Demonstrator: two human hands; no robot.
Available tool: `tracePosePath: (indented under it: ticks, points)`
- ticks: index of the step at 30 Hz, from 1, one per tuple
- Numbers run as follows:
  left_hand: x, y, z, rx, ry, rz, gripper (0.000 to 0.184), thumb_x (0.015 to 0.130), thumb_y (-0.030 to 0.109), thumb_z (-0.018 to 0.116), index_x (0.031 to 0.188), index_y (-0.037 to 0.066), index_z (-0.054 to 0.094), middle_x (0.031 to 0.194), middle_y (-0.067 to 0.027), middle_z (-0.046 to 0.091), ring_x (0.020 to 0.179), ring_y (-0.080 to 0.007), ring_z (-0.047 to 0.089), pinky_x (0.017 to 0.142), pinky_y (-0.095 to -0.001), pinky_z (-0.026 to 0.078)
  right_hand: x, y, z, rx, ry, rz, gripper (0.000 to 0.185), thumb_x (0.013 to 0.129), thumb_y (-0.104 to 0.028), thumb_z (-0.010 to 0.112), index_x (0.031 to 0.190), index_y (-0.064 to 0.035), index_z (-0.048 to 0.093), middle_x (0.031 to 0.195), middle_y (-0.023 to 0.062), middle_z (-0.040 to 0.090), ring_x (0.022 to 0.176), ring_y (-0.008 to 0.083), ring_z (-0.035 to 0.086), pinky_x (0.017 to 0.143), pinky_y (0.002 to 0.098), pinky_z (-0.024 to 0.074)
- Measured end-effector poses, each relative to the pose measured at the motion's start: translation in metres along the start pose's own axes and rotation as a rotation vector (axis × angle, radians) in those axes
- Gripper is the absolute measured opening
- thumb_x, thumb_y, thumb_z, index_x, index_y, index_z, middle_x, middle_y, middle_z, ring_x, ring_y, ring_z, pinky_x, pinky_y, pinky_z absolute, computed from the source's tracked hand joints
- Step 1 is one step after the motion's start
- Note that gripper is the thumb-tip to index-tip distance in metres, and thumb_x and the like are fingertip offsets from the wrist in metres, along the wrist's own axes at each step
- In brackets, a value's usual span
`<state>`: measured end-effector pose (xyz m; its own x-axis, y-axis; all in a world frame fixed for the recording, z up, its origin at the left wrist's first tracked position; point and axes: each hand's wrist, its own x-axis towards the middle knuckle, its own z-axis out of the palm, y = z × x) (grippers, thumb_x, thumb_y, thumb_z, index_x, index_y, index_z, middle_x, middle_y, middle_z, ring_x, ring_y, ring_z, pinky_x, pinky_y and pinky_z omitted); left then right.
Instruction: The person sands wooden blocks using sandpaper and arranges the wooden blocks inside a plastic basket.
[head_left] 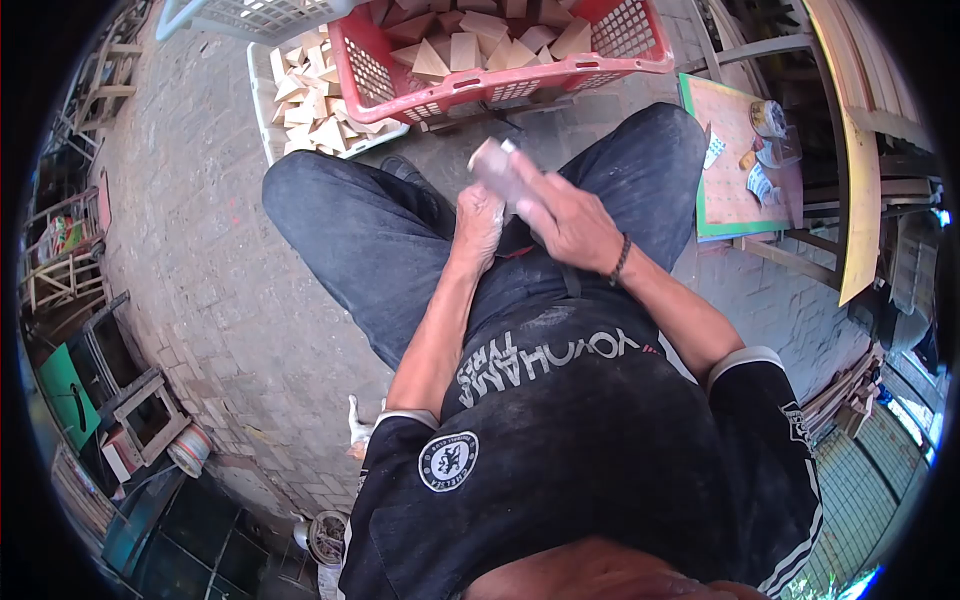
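Between my hands, above my lap, is a blurred wooden block [497, 168] with a pale end and a greyish-brown face. My left hand [481, 222] is closed around its lower part, with the fingers wrapped. My right hand [572, 218], with a dark bracelet at the wrist, lies against the block's right side. Its fingers are bent along that side and smeared by motion. Whether a sheet or pad is under the right fingers cannot be made out.
A red crate [375, 90] full of cut wooden blocks [480, 42] stands ahead. Left of it is a white crate [268, 125] with more blocks. To the right, a green-edged board [735, 205] carries a can [768, 118] and scraps. Wooden frames [150, 415] stand at left.
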<state>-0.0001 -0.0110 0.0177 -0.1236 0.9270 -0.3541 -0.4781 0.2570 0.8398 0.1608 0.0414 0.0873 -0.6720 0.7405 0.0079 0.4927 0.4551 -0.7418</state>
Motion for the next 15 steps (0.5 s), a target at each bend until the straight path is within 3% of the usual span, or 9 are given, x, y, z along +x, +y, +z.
tracePosePath:
  ticks: [2, 5, 8, 11, 13, 15]
  points:
    - [-0.002, 0.011, 0.007, 0.036, -0.023, -0.033, 0.030, 0.102, 0.031, 0.057, 0.104, 0.003, 0.069, 0.085, 0.0018, 0.064, 0.069, -0.0045, 0.055, 0.059, -0.0206, 0.042, 0.013, 0.036, 0.013, -0.017, 0.176, 0.079, 0.060, 0.101, -0.029, 0.052, 0.154, -0.0084, 0.035, 0.093, 0.0257, 0.061, 0.084, 0.0457, 0.064, 0.075, 0.0502, 0.0515]
    - [-0.001, 0.011, 0.004, 0.049, -0.014, -0.053, 0.032, 0.102, 0.033, 0.058, 0.104, 0.003, 0.069, 0.086, 0.0018, 0.065, 0.068, -0.0034, 0.054, 0.056, -0.0205, 0.039, 0.012, 0.022, 0.015, 0.013, 0.185, 0.130, 0.060, 0.100, -0.029, 0.053, 0.154, -0.0079, 0.035, 0.091, 0.0250, 0.060, 0.083, 0.0452, 0.064, 0.074, 0.0506, 0.0517]
    - [-0.003, 0.015, 0.017, -0.009, 0.148, 0.068, 0.032, 0.102, 0.033, 0.057, 0.105, 0.002, 0.068, 0.082, 0.0013, 0.064, 0.065, -0.0035, 0.052, 0.054, -0.0198, 0.038, -0.004, -0.023, 0.002, 0.016, 0.061, 0.006, 0.060, 0.100, -0.027, 0.052, 0.153, -0.0059, 0.036, 0.092, 0.0254, 0.061, 0.084, 0.0456, 0.064, 0.075, 0.0506, 0.0521]
    - [0.002, 0.003, -0.001, 0.003, -0.054, 0.026, 0.031, 0.103, 0.032, 0.057, 0.104, 0.003, 0.067, 0.085, -0.0001, 0.065, 0.065, -0.0045, 0.054, 0.054, -0.0205, 0.040, 0.009, 0.012, 0.013, 0.035, 0.143, 0.048, 0.060, 0.100, -0.028, 0.050, 0.154, -0.0061, 0.035, 0.097, 0.0260, 0.061, 0.086, 0.0465, 0.063, 0.077, 0.0510, 0.0518]
    - [-0.002, 0.009, 0.005, -0.022, -0.049, -0.013, 0.030, 0.103, 0.031, 0.056, 0.106, 0.003, 0.067, 0.087, -0.0008, 0.066, 0.064, -0.0052, 0.055, 0.055, -0.0209, 0.041, 0.014, 0.019, 0.018, 0.035, 0.229, 0.084, 0.060, 0.101, -0.029, 0.049, 0.154, -0.0065, 0.035, 0.099, 0.0264, 0.061, 0.087, 0.0470, 0.063, 0.078, 0.0514, 0.0516]
    - [-0.001, 0.007, 0.005, -0.157, 0.028, -0.068, 0.030, 0.102, 0.031, 0.058, 0.113, 0.004, 0.064, 0.089, -0.0006, 0.066, 0.063, -0.0041, 0.055, 0.052, -0.0193, 0.044, 0.011, 0.013, 0.022, 0.034, 0.155, 0.188, 0.060, 0.101, -0.029, 0.048, 0.154, -0.0069, 0.034, 0.103, 0.0267, 0.061, 0.089, 0.0483, 0.063, 0.080, 0.0521, 0.0509]
